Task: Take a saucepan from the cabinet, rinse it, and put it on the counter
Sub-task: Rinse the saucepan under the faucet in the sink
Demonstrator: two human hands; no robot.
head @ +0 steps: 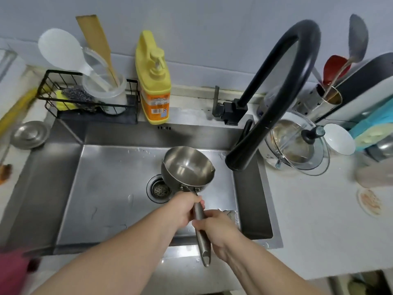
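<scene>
A small steel saucepan (187, 167) hangs over the steel sink (110, 188), just above and right of the drain (159, 189), with its bowl tilted toward me. Its long metal handle (203, 237) points back at me. My left hand (182, 209) grips the handle close to the bowl. My right hand (214, 228) grips it further down, on the right side. The black faucet spout (238, 160) ends just right of the pan's rim. No water runs from it.
A yellow soap bottle (154, 81) and a black wire rack (89, 99) with utensils stand behind the sink. A glass lid (297, 147), a white bowl (339, 138) and a utensil holder (327, 96) crowd the right counter (308, 231). A steel lid (29, 135) lies left.
</scene>
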